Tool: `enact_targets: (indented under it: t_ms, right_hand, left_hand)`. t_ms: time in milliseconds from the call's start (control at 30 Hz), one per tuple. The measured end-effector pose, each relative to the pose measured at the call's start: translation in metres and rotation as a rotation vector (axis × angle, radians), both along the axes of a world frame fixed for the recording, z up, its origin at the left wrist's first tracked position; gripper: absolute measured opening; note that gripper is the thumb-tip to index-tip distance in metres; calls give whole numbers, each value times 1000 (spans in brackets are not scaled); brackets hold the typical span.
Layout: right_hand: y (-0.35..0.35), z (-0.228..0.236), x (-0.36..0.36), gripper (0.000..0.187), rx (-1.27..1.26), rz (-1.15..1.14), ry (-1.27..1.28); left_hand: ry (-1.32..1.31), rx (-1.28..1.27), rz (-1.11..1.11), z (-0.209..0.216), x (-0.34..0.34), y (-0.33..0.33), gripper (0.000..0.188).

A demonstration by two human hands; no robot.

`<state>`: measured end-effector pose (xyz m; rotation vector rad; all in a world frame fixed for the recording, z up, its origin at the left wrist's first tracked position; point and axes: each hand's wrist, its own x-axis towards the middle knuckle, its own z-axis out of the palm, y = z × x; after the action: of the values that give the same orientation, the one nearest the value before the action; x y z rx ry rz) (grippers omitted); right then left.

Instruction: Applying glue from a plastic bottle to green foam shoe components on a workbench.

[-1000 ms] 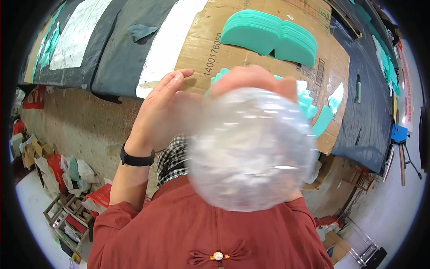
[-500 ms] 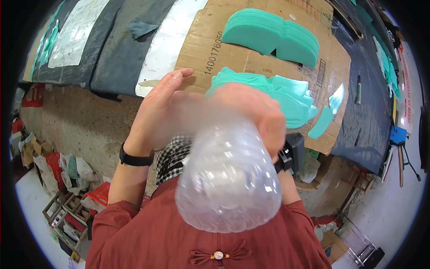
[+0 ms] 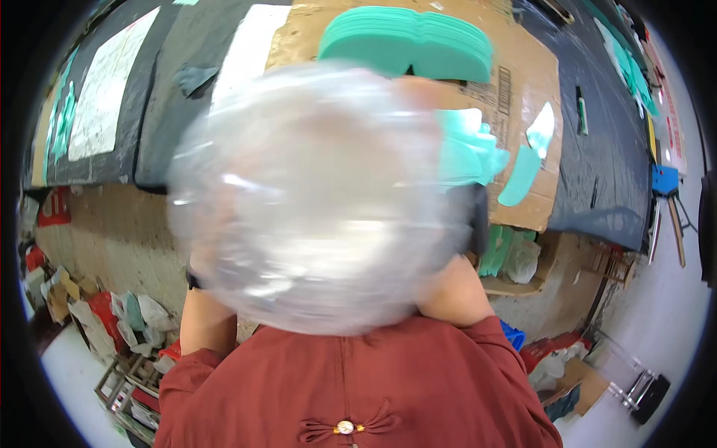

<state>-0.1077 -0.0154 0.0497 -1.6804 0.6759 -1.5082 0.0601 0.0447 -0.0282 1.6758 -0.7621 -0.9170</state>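
Note:
A large clear plastic bottle (image 3: 321,201), blurred by motion, fills the middle of the view with its round base toward me. My right hand (image 3: 426,97) is on it, a blurred patch of skin at its upper right edge; its fingers are mostly hidden. Behind the bottle's left side is my left hand, only a faint skin tone through the plastic. My left forearm (image 3: 209,317) shows below it. Beyond the bottle lie a neat stack of curved green pieces (image 3: 407,48) and a looser pile of green pieces (image 3: 470,153), partly covered.
Cardboard (image 3: 523,82) lies under the green pieces on the dark table (image 3: 597,172). Two loose green strips (image 3: 520,175) and a slim pen-like tool (image 3: 582,112) are on the right. Bags and boxes (image 3: 138,317) crowd the floor at left; a box with green pieces (image 3: 497,254) sits below the table.
The bottle has come up closer to me and tipped, so its base now faces me and covers both hands. My view has shifted slightly to the right.

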Motion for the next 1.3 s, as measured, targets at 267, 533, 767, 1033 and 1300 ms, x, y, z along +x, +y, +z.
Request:
enact_targets:
  t_ms: [267,533,767,1033,1300]
  right_hand:
    - [-1,-6,-56,40,-125,-338,73]
    - [29,-18,-112,38,179,-245,-225]
    - [40,-36,-158,56,121,-319,-354]
    - [47,-36,-143,43,-5,-235,-153]
    - [14,-84,-198,62,-386,-1192,457]
  left_hand:
    - [511,165,-482,46,9,-20,33]
    - [426,216,-565,42,8,-31,27]
    - [309,240,-569,47,-5,-39,24]
    - [241,283,-596,59,-9,-36,29]
    - [260,251,-609,56,-10,-33,34]
